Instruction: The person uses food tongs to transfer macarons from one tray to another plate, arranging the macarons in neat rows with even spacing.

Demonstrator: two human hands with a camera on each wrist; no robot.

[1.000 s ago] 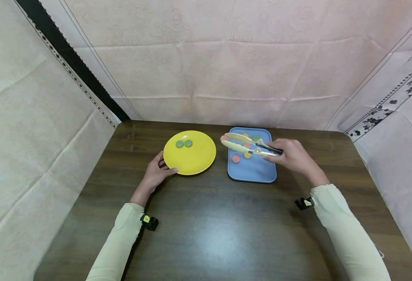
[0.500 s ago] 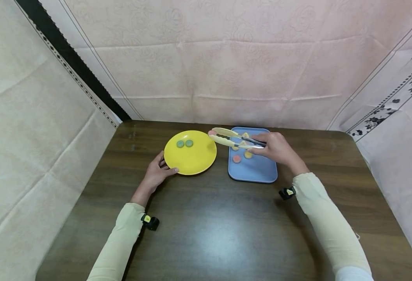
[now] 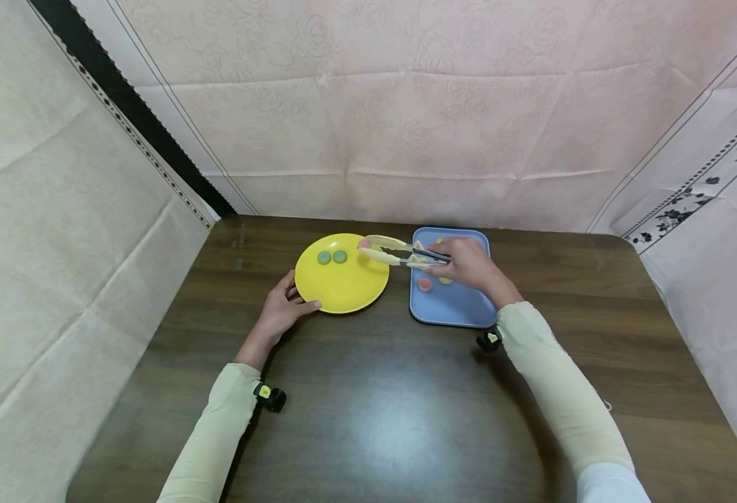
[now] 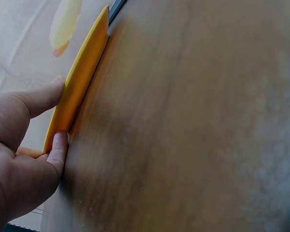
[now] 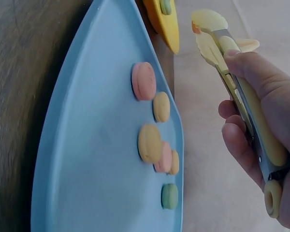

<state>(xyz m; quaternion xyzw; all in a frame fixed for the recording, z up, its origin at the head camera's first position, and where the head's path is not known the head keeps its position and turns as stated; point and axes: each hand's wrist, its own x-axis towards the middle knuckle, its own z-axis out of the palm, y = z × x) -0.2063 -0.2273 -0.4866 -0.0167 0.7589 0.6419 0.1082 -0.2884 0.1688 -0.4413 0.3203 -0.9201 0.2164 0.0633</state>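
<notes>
My left hand (image 3: 278, 309) pinches the left rim of a round yellow plate (image 3: 341, 290), thumb on one face and fingers on the other in the left wrist view. Two green macarons (image 3: 332, 257) sit near the plate's far side. My right hand (image 3: 466, 265) grips kitchen tongs (image 3: 388, 242) with cream tips and metal arms. Between the tips is a pink macaron (image 3: 365, 244), over the plate's upper right part. In the right wrist view, fingers and thumb wrap the tongs' handles.
Right of the plate lies a blue rectangular tray (image 3: 450, 307). On it are several macarons: pink (image 5: 144, 81), yellow (image 5: 150, 143) and green (image 5: 169, 196). Both stand near the far edge of the brown wooden table (image 3: 355, 391), with cloth hanging behind.
My right hand has moved left, carrying the tongs and pink macaron from over the tray's left edge to over the plate. My left hand stays on the rim.
</notes>
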